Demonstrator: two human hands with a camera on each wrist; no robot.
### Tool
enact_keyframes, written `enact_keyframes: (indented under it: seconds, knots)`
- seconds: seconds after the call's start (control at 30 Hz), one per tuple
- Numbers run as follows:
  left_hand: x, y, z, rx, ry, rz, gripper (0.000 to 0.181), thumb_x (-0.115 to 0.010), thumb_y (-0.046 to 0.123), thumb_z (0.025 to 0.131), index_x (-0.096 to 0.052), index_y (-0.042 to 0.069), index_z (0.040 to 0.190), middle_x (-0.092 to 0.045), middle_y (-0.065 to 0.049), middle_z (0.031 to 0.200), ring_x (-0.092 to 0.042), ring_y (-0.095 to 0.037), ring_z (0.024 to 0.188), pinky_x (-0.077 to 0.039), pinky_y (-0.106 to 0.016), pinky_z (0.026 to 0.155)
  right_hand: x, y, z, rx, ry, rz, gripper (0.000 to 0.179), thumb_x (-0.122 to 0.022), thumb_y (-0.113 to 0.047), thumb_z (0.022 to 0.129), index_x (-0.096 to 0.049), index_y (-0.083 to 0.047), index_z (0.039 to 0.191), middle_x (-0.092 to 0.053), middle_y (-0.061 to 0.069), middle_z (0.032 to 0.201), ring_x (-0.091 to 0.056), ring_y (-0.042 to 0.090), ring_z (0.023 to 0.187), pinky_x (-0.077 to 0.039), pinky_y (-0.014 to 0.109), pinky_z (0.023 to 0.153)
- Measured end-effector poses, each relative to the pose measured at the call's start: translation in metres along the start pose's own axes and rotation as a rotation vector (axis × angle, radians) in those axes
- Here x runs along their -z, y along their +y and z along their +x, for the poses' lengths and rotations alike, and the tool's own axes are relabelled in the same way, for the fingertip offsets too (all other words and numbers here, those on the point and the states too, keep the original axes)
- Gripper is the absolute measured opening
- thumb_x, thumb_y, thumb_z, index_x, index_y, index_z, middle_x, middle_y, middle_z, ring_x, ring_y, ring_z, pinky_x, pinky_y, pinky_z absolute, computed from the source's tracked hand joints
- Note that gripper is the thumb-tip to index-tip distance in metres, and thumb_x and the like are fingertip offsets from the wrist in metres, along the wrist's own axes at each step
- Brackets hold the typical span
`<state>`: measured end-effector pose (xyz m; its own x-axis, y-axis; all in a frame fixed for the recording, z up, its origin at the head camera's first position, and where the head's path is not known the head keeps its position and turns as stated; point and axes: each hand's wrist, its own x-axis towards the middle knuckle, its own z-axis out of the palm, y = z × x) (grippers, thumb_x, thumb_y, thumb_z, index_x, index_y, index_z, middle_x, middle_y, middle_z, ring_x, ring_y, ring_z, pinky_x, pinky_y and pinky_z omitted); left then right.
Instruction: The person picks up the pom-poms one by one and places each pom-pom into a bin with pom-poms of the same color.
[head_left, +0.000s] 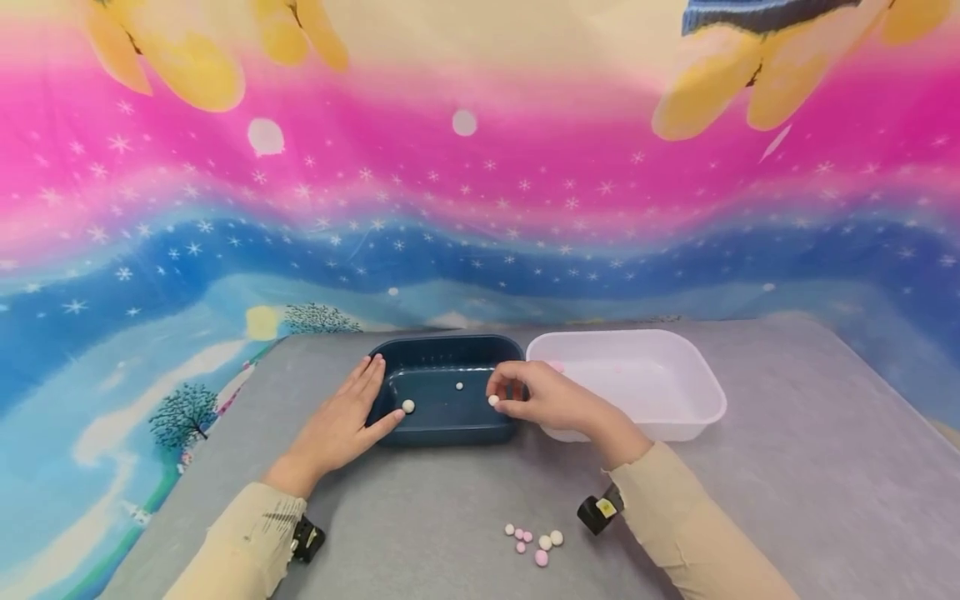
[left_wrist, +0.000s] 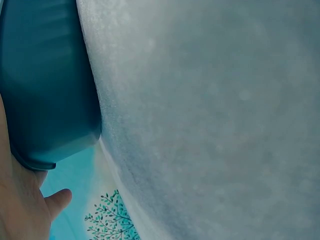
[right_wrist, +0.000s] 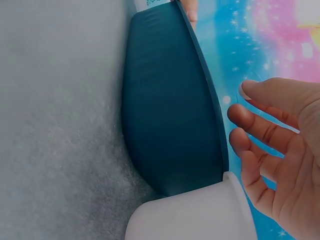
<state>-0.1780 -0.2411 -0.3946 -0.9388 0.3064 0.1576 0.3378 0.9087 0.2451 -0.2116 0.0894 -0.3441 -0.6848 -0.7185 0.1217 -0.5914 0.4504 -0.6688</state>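
Observation:
A dark blue tray (head_left: 450,435) stands on the table with two white balls (head_left: 408,406) inside. My left hand (head_left: 337,421) lies on its left end, fingers straight and thumb over the front rim. Above the tray's right end is my right hand (head_left: 543,396), its thumb and fingers bent. Another small white ball (head_left: 492,400) shows at those fingertips in the head view. In the right wrist view, thumb and forefinger stand apart, and a pale round spot (right_wrist: 226,99), seemingly that ball, appears just beyond them, touching neither.
A white tray (head_left: 630,429) adjoins the blue one on the right; something pink (head_left: 555,365) shows inside, partly behind my right hand. Several pink and white balls (head_left: 542,558) lie on the grey tablecloth (head_left: 420,517) in front. A patterned backdrop (head_left: 480,208) hangs behind the table.

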Motion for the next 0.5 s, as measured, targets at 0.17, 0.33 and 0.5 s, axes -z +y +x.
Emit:
enact_keyframes:
  seconds: [0.17, 0.33, 0.5]
  knots:
    - [-0.0007, 0.0001, -0.0003, -0.004, 0.007, -0.010, 0.090, -0.045, 0.063, 0.098, -0.016, 0.003, 0.159, -0.012, -0.011, 0.168, -0.009, -0.032, 0.156, -0.025, -0.057, 0.120, 0.0008, 0.0038, 0.0042, -0.011, 0.003, -0.011, 0.013, -0.064, -0.014, 0.097, -0.066, -0.008, 0.108, -0.064, -0.002, 0.093, -0.056, 0.011, 0.080, -0.051, 0.027, 0.073]
    - [-0.0012, -0.0008, 0.0002, -0.005, 0.010, -0.006, 0.089, -0.046, 0.061, 0.098, -0.016, 0.004, 0.159, -0.011, -0.011, 0.168, -0.010, -0.033, 0.156, -0.025, -0.057, 0.120, 0.0022, 0.0060, 0.0061, -0.009, 0.019, -0.007, 0.012, -0.065, -0.015, 0.097, -0.067, -0.009, 0.107, -0.064, -0.002, 0.092, -0.056, 0.011, 0.080, -0.051, 0.027, 0.073]
    - [-0.0012, -0.0003, 0.0016, -0.007, 0.009, -0.003, 0.089, -0.047, 0.061, 0.098, -0.016, 0.004, 0.159, -0.011, -0.010, 0.168, -0.009, -0.032, 0.156, -0.024, -0.056, 0.120, 0.0037, 0.0105, 0.0071, -0.020, 0.037, 0.009, 0.012, -0.065, -0.015, 0.097, -0.067, -0.010, 0.107, -0.065, -0.001, 0.094, -0.057, 0.014, 0.080, -0.051, 0.029, 0.071]
